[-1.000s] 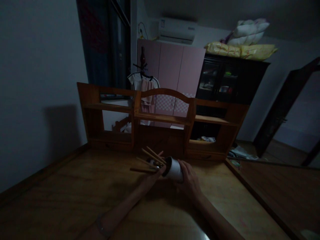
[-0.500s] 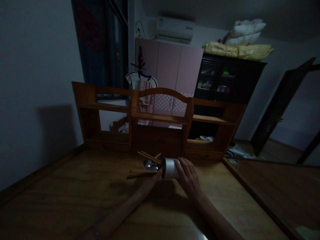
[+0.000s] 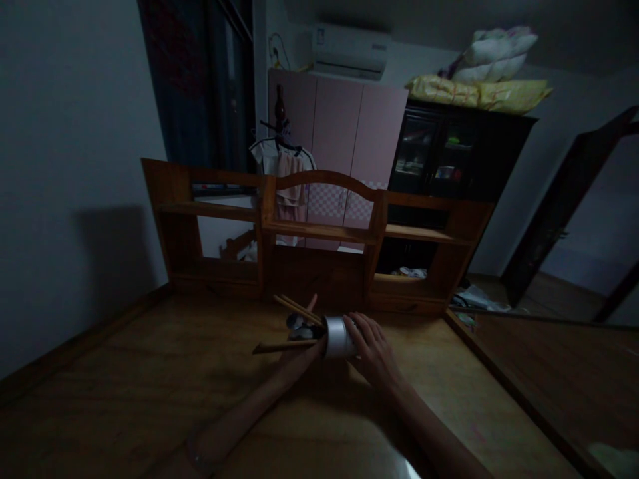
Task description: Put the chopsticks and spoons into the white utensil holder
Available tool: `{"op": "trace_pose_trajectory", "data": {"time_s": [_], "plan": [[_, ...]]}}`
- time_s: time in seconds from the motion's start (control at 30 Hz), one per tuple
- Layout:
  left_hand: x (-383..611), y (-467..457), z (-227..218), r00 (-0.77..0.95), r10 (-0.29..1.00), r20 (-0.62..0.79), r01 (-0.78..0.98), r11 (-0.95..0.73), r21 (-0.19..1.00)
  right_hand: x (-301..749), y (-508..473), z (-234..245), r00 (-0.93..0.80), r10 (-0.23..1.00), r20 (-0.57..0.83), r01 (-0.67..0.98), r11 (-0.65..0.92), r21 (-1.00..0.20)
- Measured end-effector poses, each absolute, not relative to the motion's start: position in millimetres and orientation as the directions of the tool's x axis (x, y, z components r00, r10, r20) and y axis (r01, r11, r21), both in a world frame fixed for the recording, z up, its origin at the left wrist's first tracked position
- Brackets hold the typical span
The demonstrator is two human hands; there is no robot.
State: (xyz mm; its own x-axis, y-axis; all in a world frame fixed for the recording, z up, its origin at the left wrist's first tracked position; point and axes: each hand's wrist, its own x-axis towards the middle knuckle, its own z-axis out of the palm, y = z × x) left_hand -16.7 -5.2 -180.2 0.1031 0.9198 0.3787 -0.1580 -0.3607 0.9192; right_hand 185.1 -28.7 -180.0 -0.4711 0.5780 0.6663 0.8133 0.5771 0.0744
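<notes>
A silvery-white cylindrical canister (image 3: 338, 336) lies tipped on its side above the table, its mouth facing left. My right hand (image 3: 370, 340) is closed around the canister's base end, fingers over the top. Wooden chopsticks (image 3: 284, 346) and metal spoons (image 3: 299, 330) stick out of the mouth to the left, in an upper and a lower group. At the mouth, my left hand (image 3: 315, 347) is closed about them; one finger points up behind the upper chopsticks. Most of its other fingers are hidden by the utensils and the rim.
The wooden tabletop (image 3: 164, 392) spreads beneath both hands. Along its far edge stands a wooden shelf unit (image 3: 319, 233) with open compartments. A white wall (image 3: 84, 279) borders the left side. Beyond the shelf are a pink wardrobe (image 3: 333, 126) and a dark cabinet (image 3: 464, 159).
The view has tilted down slightly. The left finger stands a little higher behind the chopsticks, and the lower chopsticks lie closer together. Both hands stay at the canister.
</notes>
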Motion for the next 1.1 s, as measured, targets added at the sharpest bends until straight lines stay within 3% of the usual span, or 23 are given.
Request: {"op": "trace_pose_trajectory", "data": {"time_s": [0.17,0.47,0.73,0.93,1.1], "plan": [[-21.2,-13.6,-177.0,0.076,0.908,0.411,-0.054,-0.408,0.911,183.3,-30.7,-178.7,-0.478,0.582,0.658,0.806,0.589,0.064],[-24.4,-3.9,-183.1,0.045,0.915,0.401,-0.113,-0.395,0.912,186.3,-29.9,-176.1,-0.472,0.609,0.638,0.811,0.584,0.042],[-28.2,4.5,-194.8,0.087,0.970,0.227,-0.256,-0.198,0.946,183.5,-28.5,-178.7,-0.476,0.628,0.615,0.807,0.591,0.022],[-28.0,10.6,-193.0,-0.021,0.998,0.052,-0.397,-0.056,0.916,184.4,-29.5,-175.6,-0.437,0.642,0.630,0.814,0.580,-0.027],[-35.0,21.5,-194.4,-0.041,0.999,-0.007,-0.465,-0.012,0.885,189.1,-25.6,-178.0,-0.372,0.659,0.654,0.825,0.558,-0.093]]}}
